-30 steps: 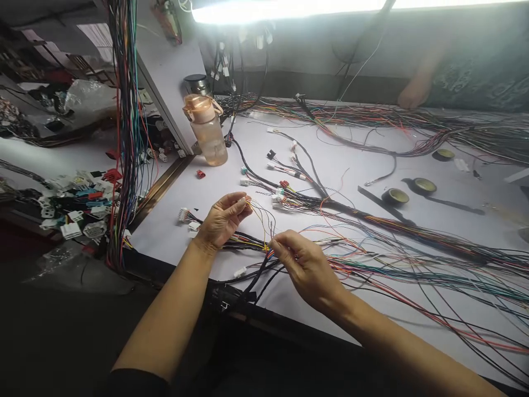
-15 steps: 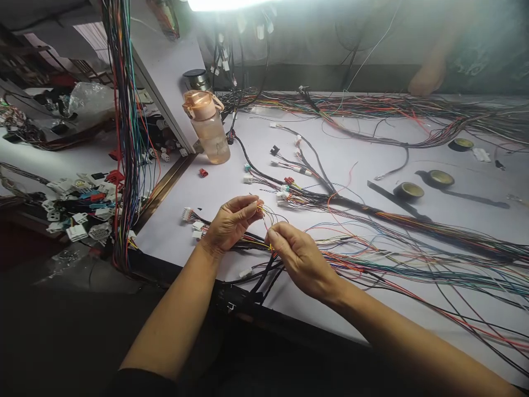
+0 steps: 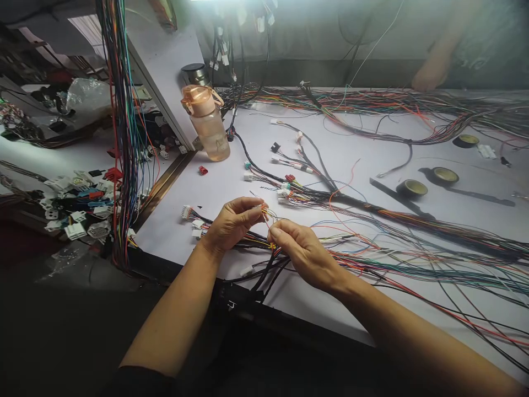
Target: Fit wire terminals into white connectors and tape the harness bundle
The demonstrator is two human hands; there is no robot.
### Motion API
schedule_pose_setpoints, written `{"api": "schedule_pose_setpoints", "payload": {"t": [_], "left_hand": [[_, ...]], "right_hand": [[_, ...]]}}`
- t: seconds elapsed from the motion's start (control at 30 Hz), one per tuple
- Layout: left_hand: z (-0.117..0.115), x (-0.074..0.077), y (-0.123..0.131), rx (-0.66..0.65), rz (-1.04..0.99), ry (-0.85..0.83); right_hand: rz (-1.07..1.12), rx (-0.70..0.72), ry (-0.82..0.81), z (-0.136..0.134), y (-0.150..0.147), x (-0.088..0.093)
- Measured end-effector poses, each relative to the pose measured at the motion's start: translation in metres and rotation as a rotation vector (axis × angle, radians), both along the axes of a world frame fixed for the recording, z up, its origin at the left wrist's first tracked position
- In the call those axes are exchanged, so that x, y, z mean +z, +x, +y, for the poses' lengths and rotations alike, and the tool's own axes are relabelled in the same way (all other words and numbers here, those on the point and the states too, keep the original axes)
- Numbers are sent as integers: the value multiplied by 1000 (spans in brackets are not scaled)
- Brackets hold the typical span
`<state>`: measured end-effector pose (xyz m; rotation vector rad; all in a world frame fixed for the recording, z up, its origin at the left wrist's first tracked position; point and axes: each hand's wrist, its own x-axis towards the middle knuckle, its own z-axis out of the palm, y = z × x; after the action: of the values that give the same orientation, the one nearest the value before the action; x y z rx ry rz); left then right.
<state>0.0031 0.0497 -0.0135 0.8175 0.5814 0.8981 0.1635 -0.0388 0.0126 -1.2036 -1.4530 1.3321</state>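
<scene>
My left hand [image 3: 231,225] is closed in a pinch on a small orange-red connector [image 3: 263,208], mostly hidden by the thumb and fingers. Thin yellow and dark wires curve out of it toward the right. My right hand [image 3: 303,251] pinches a thin red wire [image 3: 266,222], which runs up to the connector. Below the hands, a black-sleeved harness branch [image 3: 268,270] passes over the table's front edge. White connectors [image 3: 197,224] on wires lie left of my left hand. Just beyond both hands is another harness end with white connectors [image 3: 283,194].
An orange-lidded bottle [image 3: 209,127] and a loose red connector [image 3: 203,171] stand at the left. Tape rolls [image 3: 412,188] lie at the right. Wire bundles [image 3: 413,270] cross the table; others hang at left beside piled connectors [image 3: 78,209]. Another person's hand [image 3: 430,74] shows at the back.
The view has shifted slightly. Both hands keep their pinches close together, and the red wire between them now shows more plainly.
</scene>
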Motion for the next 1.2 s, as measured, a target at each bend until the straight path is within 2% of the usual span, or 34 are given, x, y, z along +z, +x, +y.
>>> {"api": "schedule_pose_setpoints", "payload": {"t": [0.2,0.33,0.43,0.6,0.97,1.07,1.2], "left_hand": [[-2,2,-1,-40,22,11],[-2,3,0,-22,46,-6],[-1,3,1,9,44,-20],[-1,2,0,-7,39,-2],[-3,1,-1,-61,96,66],[-2,1,0,-43,107,51],[-1,1,2,-11,138,24]], "right_hand": [[-37,-120,15,1,-3,-4],[-167,-202,97,-2,-5,-4],[-195,-141,105,-5,-5,0],[-38,-44,-33,-5,-1,6],[109,-15,-130,3,2,-3],[45,-77,-90,2,1,-3],[-95,-258,55,-1,-1,-5]]}}
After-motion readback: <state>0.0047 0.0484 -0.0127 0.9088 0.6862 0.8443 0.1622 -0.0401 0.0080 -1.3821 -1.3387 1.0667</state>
